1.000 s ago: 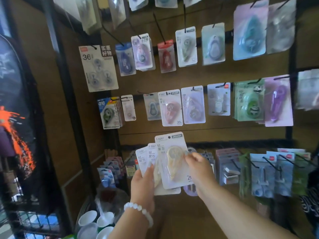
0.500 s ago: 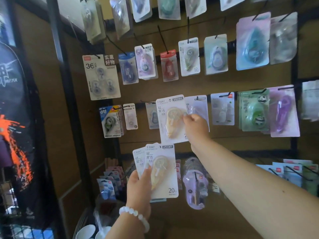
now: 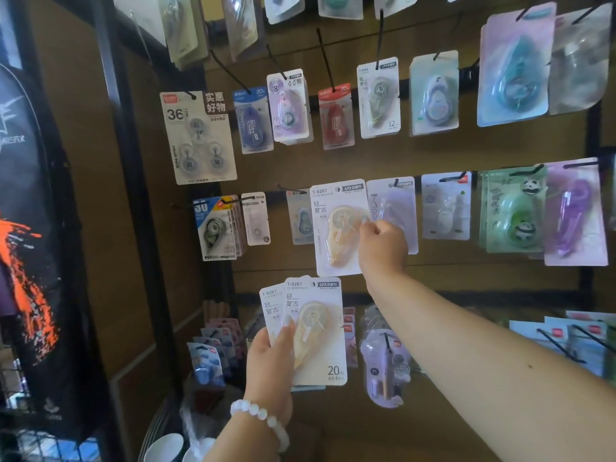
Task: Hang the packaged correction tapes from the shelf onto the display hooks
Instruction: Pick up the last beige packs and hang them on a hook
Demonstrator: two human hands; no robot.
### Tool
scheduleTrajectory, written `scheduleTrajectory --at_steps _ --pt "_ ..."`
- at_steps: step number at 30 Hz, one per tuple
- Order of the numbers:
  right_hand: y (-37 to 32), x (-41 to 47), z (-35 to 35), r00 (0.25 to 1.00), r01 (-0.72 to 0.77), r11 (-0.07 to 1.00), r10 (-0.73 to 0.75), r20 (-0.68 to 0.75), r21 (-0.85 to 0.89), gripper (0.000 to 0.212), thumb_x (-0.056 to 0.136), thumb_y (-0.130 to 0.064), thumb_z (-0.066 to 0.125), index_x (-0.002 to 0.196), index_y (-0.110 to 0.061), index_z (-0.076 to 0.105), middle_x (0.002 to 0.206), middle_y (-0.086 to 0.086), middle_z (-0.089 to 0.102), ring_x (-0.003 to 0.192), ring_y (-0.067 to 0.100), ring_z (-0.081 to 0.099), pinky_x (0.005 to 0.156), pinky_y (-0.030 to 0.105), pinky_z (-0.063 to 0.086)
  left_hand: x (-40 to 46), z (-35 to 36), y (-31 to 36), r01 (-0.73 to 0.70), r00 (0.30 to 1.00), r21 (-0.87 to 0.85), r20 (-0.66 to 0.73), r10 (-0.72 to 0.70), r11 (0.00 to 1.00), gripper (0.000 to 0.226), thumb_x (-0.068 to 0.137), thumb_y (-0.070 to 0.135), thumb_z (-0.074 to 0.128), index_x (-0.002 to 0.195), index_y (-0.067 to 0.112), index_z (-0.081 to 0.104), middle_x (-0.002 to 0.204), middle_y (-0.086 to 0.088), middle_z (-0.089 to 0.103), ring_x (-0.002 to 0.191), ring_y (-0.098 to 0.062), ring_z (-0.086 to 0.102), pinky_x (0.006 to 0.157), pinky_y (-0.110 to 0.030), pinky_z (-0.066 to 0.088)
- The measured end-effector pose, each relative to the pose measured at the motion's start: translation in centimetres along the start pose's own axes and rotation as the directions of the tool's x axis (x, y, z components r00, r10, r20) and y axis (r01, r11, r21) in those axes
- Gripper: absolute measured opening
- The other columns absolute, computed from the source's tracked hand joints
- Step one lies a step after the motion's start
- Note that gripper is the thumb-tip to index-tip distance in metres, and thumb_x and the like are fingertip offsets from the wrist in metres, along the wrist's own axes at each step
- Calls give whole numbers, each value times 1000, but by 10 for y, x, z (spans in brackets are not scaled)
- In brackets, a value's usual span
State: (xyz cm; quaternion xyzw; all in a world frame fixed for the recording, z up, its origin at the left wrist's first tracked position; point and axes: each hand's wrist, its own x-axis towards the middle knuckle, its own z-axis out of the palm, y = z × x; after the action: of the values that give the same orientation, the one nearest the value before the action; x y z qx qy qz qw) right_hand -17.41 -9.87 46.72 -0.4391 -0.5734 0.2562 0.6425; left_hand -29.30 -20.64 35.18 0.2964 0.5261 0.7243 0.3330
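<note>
At the middle hooks, the right hand [image 3: 383, 248] still grips the raised pack [image 3: 336, 228].

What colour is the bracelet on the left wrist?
White beads, pearly looking. The bracelet shows clearly in the head view, just below the left hand.

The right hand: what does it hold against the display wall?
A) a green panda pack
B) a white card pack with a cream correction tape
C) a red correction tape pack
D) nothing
B: the right hand pinches the white card pack with a cream tape in the middle hook row.
</note>
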Motion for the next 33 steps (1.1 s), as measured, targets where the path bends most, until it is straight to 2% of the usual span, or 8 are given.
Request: scheduleTrajectory --at_steps 7,14,17,19,21,24,28,33 --pt "10 -2 2 999 -15 997 18 -43 71 42 98 -31 42 59 -17 40 59 0 43 53 13 40 50 24 31 6 0 -3 16 1000 -1 -7 -16 1000 18 96 38 60 102 22 65 104 -7 76 94 -35 74 86 -64 56" --pt "10 0 10 998 5 995 2 -71 104 38 97 -32 44 73 -4 54 60 0 45 56 14 42 57 27 38 9 -3 -7 27 999 -8 -20 -27 1000 19 96 36 60 104 20 65 105 -8 76 94 -35 74 87 -62 57" --pt "12 2 13 996 -7 995 15 -83 95 40 97 -30 45 63 -8 48 58 0 43 55 14 40 53 25 34 11 -6 -9 30 999 -4 -23 -30 1000 15 96 36 59 102 23 64 105 -6 75 93 -34 75 88 -62 57" --pt "13 6 14 996 -26 997 32 -88 73 37 97 -31 44 68 -10 52 60 -2 45 59 16 45 54 25 37 14 -7 -11 33 999 -2 -23 -34 999 13 96 37 60 101 25 63 106 -4 75 93 -34 75 88 -61 57" --pt "14 12 16 995 -54 998 55 -78 21 34 97 -33 43 82 -7 60 65 -3 50 68 20 53 60 28 44 16 -7 -11 36 999 1 -24 -36 999 14 96 38 60 102 26 63 105 -3 75 92 -33 75 89 -60 57" --pt "12 29 22 992 -106 990 99 -76 -97 37 96 -34 44 99 -7 69 80 7 64 79 29 63 67 33 52 17 -6 -13 38 999 3 -20 -38 999 16 96 38 60 103 25 63 106 -4 75 92 -32 75 88 -60 57" --pt "4 52 32 984 -171 931 145 -105 -322 39 94 -36 47 111 -6 64 105 12 65 103 29 59 67 31 47 19 -5 -14 49 999 -1 -19 -49 999 19 96 38 60 106 23 64 106 -5 75 92 -32 75 88 -61 57" --pt "7 55 33 987 -152 886 155 -28 -437 39 98 -35 43 115 -3 59 116 15 60 107 28 56 68 30 43 18 -2 -11 47 999 -10 -11 -47 999 18 96 36 60 106 21 64 106 -6 75 93 -33 75 87 -62 57"
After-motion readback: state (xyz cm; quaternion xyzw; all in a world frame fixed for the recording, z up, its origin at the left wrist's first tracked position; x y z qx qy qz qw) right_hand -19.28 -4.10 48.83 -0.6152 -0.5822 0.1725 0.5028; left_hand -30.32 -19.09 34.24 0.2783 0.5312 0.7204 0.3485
